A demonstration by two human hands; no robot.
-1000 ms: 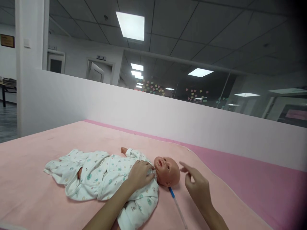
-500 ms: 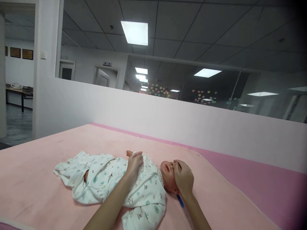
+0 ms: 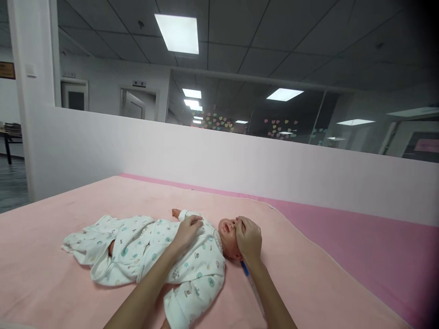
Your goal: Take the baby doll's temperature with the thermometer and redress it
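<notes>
A: Where is the doll lying, please?
B: The baby doll is lying on its back on the light-pink sheet, in the near half of the scene. Its head is pointing to the right and its legs to the left.

A: And how is it looking?
B: It is wearing a white garment with small prints, mostly teal-green. The cloth is wrinkling around the legs, and a patch of brown, skin-like surface is showing through a gap there. The far sleeve is ending at a small brown hand; the near sleeve is stretching toward the viewer. The head is appearing smooth and hairless, with the lips parting.

A: What are the person's hands doing?
B: The left hand is lying over the chest, palm down, with the fingers loosely bending and not gripping. Whether the whole palm is pressing the cloth, I cannot tell. The right hand is cupping the forehead and the top of the head, the fingers curving over it without closing.

A: Is something lying near?
B: Yes, a thin stick with a blue end is lying just beside the head, on the near side. The right forearm is partly hiding it.
</notes>
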